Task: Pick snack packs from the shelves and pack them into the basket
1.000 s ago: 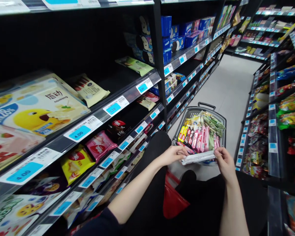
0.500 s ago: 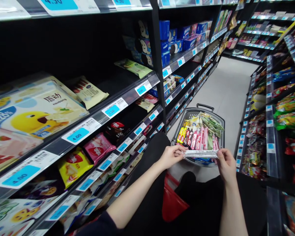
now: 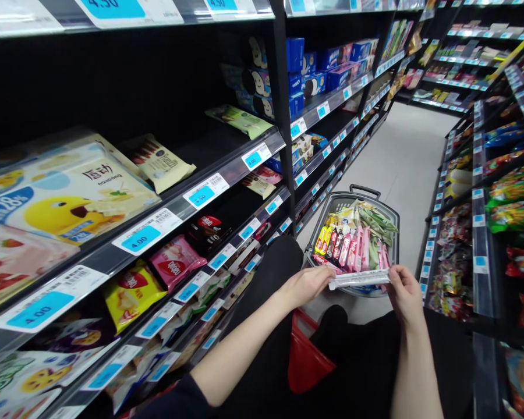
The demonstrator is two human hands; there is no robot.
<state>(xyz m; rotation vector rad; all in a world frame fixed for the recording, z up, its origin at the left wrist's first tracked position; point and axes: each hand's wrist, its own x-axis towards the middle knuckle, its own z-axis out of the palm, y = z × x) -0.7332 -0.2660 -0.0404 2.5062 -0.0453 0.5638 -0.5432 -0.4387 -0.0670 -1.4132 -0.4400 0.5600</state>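
A long, flat white snack packet (image 3: pixel 360 279) is held level between both hands, just above the near rim of a grey shopping basket (image 3: pixel 348 201). My left hand (image 3: pixel 308 285) pinches its left end with the fingers closed. My right hand (image 3: pixel 404 291) grips the right end. The basket stands on the aisle floor and holds rows of yellow, pink, dark and green snack packets (image 3: pixel 353 233). Black-clothed legs fill the lower middle of the view.
Black shelves (image 3: pixel 227 169) with blue price tags run along the left, stocked with snack bags and blue biscuit boxes (image 3: pixel 327 61). More shelves of packets (image 3: pixel 513 192) line the right. A red bag (image 3: pixel 308 364) lies below my left forearm. Pale floor (image 3: pixel 408 157) stretches beyond the basket.
The white packet has stayed between both hands, shifting slightly and tilting. My left hand has slid a little lower along its end. The view has barely moved.
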